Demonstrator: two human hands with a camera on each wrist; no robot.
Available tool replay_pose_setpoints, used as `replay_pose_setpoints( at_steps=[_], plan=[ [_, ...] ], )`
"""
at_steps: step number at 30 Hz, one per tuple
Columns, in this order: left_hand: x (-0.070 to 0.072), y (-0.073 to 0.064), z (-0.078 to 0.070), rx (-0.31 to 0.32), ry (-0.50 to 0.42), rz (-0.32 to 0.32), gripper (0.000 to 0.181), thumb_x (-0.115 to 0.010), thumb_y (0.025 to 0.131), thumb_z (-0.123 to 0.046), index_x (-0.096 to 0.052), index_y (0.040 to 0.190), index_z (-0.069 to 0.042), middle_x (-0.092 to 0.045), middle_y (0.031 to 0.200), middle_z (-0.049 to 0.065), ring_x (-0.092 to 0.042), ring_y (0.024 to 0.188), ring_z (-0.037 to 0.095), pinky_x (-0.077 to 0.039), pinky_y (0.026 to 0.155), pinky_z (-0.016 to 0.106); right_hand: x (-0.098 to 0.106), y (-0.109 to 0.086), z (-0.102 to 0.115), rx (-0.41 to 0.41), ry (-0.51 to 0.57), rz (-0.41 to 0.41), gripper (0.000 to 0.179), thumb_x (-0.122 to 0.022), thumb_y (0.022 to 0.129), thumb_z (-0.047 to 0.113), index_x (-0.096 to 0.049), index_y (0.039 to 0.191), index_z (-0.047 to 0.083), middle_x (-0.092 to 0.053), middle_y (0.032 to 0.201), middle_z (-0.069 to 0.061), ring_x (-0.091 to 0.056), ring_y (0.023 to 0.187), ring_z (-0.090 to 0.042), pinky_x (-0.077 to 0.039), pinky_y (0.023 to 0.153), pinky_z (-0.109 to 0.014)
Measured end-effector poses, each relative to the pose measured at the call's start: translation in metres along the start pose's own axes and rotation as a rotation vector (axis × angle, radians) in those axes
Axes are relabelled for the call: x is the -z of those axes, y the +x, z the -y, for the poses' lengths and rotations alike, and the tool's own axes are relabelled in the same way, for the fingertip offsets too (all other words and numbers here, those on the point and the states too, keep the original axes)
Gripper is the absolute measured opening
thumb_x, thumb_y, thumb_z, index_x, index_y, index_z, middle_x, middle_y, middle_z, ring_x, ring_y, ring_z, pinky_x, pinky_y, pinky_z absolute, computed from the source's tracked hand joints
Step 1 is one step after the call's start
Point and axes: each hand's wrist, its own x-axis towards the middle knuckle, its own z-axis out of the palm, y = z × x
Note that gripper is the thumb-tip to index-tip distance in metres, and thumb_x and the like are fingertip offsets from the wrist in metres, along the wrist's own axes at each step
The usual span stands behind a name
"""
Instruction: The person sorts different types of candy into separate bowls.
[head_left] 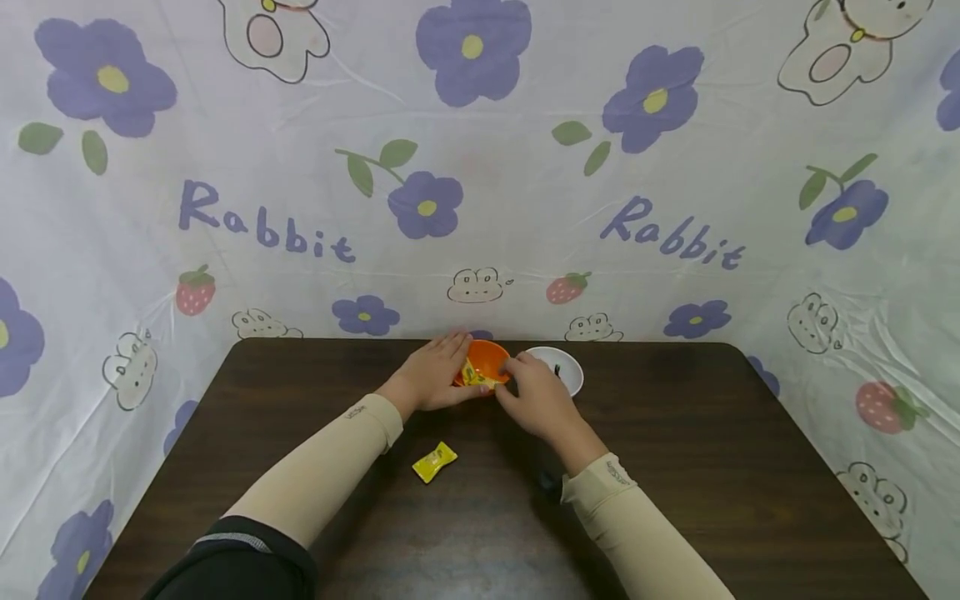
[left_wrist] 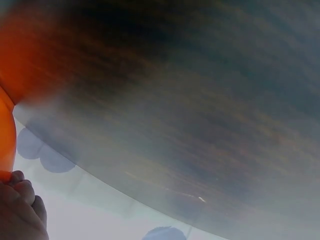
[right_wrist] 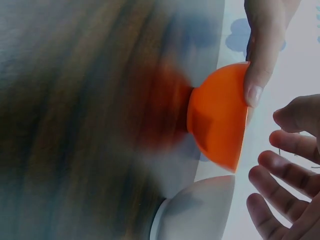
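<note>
An orange bowl stands near the table's far edge with yellow-wrapped candies inside. My left hand holds it from the left, thumb along the near rim and fingers reaching round the far side. From the right, my right hand hangs at the bowl's rim. The right wrist view shows the fingers of that hand spread and loosely bent, with nothing between them. One more yellow-wrapped candy lies on the table, nearer to me than the bowl.
Beside the orange bowl, to its right, stands a white bowl with something small and dark inside, partly behind my right hand. The dark wooden table ends at a printed cloth hanging at the back and sides.
</note>
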Motion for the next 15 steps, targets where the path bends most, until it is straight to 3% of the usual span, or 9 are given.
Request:
replay_pose_setpoints(
  at_steps=[7,15],
  plan=[
    [-0.001,0.000,0.000,-0.002,0.005,-0.010,0.104,-0.035,0.100,-0.080,-0.025,0.168,-0.002,-0.026,0.176,0.017,-0.026,0.163,0.035,-0.022,0.133,0.052,0.002,-0.019,0.002,0.072,0.029,0.043,0.021,-0.070,0.099,0.020,-0.076,0.114,0.006,-0.071,0.106,-0.006,-0.067,0.096,-0.023,-0.059,0.096,-0.045],
    [-0.001,0.000,0.000,0.006,-0.017,-0.003,0.102,-0.039,0.101,-0.077,-0.025,0.168,-0.001,-0.025,0.176,0.017,-0.026,0.163,0.036,-0.024,0.132,0.054,-0.002,-0.035,0.009,0.175,0.109,0.198,0.023,-0.075,0.097,0.018,-0.075,0.117,0.007,-0.070,0.116,-0.007,-0.066,0.108,-0.022,-0.057,0.106,-0.044]
  ],
)
